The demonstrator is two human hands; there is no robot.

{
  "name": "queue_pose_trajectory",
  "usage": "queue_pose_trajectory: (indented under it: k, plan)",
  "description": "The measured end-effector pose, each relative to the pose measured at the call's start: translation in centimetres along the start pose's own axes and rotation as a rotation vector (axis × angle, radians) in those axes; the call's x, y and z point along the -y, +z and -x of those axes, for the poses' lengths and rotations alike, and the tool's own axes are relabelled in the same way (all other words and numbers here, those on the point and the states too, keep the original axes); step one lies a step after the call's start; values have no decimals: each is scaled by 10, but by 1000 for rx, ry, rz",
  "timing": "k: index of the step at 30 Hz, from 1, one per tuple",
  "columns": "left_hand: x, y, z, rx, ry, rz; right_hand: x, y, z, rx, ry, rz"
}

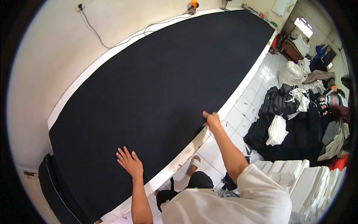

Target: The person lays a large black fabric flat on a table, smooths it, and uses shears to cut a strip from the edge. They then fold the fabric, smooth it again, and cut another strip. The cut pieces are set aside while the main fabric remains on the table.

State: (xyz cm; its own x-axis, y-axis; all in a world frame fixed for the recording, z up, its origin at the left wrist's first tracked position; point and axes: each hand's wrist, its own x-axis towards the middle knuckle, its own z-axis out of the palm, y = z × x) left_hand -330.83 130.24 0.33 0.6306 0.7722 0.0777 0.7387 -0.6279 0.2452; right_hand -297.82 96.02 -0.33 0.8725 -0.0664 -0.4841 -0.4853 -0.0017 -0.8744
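Left hand (129,164) lies flat, fingers a little apart, on the black cloth (160,86). Right hand (212,121) is at the cloth's near edge with bent fingers; I cannot tell if they pinch it. This cloth is spread over a long white table (64,100). To the right, garments (276,102) are piled on the tiled floor (235,112).

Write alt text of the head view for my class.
A person's left hand lies spread on black fabric covering a long white-edged table, with the right hand at the fabric's near edge. Beyond white floor tiles, black and white cloth is heaped at right.
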Motion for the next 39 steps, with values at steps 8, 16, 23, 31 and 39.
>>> queue_pose_trajectory:
  k: [8, 16, 23, 31, 39]
  plan:
    - [-31, -7, 8, -116, -21, -150, 27, -27, -19, 162, 395, -8]
    - [-283, 10, 115, 1173, -363, 1599, 102, -79, -92, 208, 64, -209]
    - [-286, 58, 99, 227, -1255, 1649, 73, -113, -93, 141, 175, 14]
    - [-300, 65, 103, 241, -1376, 1657, 114, -156, -224, 97, 256, -176]
    - [-334, 82, 98, 217, -1423, 1452, 118, -190, -234, 77, 98, 27]
